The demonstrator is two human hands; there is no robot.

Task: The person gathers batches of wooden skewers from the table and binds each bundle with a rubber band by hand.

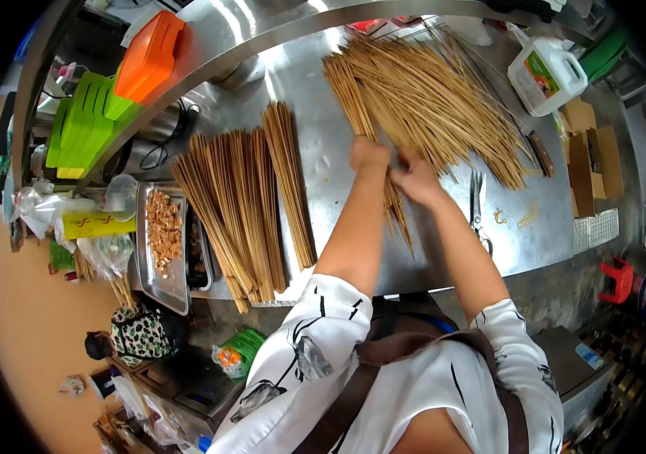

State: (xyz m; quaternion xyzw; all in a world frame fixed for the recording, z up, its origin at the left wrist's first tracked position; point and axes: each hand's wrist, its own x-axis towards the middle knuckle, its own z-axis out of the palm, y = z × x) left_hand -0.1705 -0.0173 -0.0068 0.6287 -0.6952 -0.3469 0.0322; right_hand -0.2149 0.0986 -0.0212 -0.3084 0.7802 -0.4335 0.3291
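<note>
My left hand (370, 153) is closed around a bundle of long thin bamboo skewers (349, 94), whose lower ends stick out below my fist. Close beside it, my right hand (416, 178) is closed at the right side of the same bundle, its fingertips partly hidden. Just beyond my hands a big loose pile of bamboo skewers (436, 98) lies slanted across the steel table (315, 159). Several gathered bundles of skewers (243, 204) lie side by side to the left, with a separate bundle (289, 181) nearest my left arm.
Scissors (478, 204) and rubber bands (500, 216) lie right of my hands. A knife (541, 153) with a wooden handle rests by the pile, near a white jug (546, 76). A metal tray (175, 265) with chopped food stands left. A steel shelf (262, 41) crosses above.
</note>
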